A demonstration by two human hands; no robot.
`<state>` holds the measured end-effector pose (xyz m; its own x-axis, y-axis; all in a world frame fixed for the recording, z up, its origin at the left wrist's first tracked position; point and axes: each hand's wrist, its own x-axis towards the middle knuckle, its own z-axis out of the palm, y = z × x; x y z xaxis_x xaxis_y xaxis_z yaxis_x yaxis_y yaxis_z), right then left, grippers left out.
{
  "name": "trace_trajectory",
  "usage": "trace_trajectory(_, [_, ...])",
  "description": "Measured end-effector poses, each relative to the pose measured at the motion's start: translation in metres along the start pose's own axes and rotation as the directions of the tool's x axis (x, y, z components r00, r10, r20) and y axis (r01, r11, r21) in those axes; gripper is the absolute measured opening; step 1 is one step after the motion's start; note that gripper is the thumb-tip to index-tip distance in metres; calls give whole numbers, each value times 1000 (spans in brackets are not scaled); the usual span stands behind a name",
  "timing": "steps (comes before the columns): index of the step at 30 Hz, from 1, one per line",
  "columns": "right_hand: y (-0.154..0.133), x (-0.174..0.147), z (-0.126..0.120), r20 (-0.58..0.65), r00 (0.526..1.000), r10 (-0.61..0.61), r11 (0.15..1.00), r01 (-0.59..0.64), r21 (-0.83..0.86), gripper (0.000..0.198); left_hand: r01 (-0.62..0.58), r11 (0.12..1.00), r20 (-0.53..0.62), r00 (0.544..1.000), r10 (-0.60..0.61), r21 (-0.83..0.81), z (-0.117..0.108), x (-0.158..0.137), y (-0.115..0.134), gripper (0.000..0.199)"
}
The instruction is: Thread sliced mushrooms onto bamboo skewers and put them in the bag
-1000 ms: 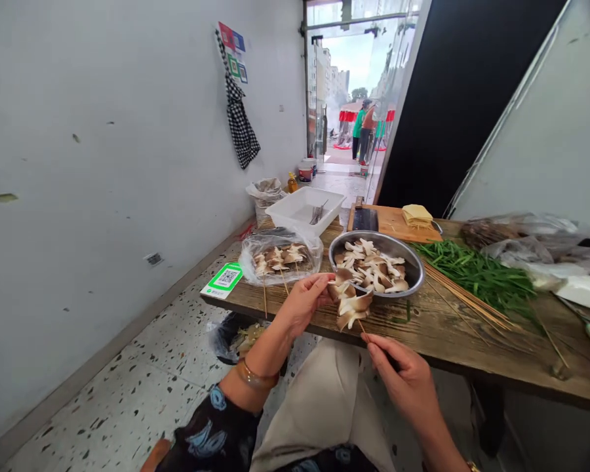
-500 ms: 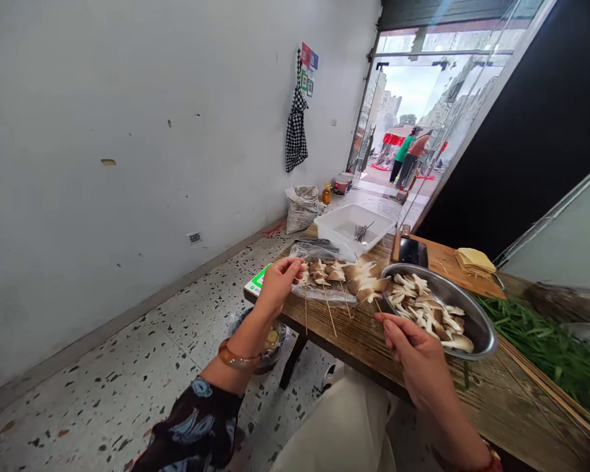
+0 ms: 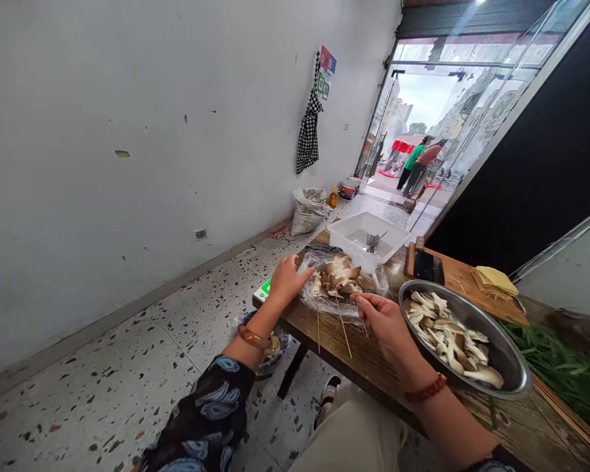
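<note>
My right hand (image 3: 384, 322) pinches the stick end of a mushroom skewer (image 3: 343, 270), whose brown-and-white oyster mushroom pieces lie over the others on a clear plastic bag (image 3: 307, 300). Other skewers rest there, their thin wooden sticks (image 3: 343, 331) pointing toward me past the table edge. Beside the left end of the pile is my left hand (image 3: 289, 280), thumb and fingers apart, holding nothing. To the right of my right hand, a steel oval bowl (image 3: 516, 367) contains loose torn oyster mushrooms (image 3: 447, 334).
Behind the skewers stands a white plastic tub (image 3: 344, 229). A cutting board (image 3: 459, 282) bears a cleaver (image 3: 429, 267) and stacked yellow sheets (image 3: 495, 280). Green leaves (image 3: 555, 354) lie on the right. Below the wooden table (image 3: 319, 334) sits a lined bin (image 3: 270, 351).
My right hand has moved left and lowered the mushroom skewer onto the others. My left hand's fingers have spread beside the pile. The view has shifted slightly.
</note>
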<state>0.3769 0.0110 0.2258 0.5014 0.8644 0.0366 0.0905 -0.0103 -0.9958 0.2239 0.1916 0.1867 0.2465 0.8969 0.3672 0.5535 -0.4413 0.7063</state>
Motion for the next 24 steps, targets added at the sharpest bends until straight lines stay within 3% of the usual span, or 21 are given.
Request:
trace_trajectory(6, [11, 16, 28, 36, 999, 18, 1000, -17, -27, 39, 62, 989, 76, 996, -53, -131, 5, 2, -7, 17])
trace_trajectory(12, [29, 16, 29, 50, 997, 59, 995, -55, -81, 25, 103, 946, -23, 993, -116, -307, 3, 6, -9, 19])
trace_trajectory(16, [27, 16, 39, 82, 992, 98, 994, -94, -55, 26, 86, 926, -46, 993, -110, -368, 8, 3, -1, 15])
trace_trajectory(21, [20, 17, 48, 87, 987, 135, 990, -137, 14, 33, 43, 945, -57, 996, -65, -324, 6, 4, 4, 19])
trace_trajectory(24, [20, 10, 44, 79, 988, 133, 990, -136, 34, 32, -16, 991, -66, 998, 7, -130, -1, 12, 4, 43])
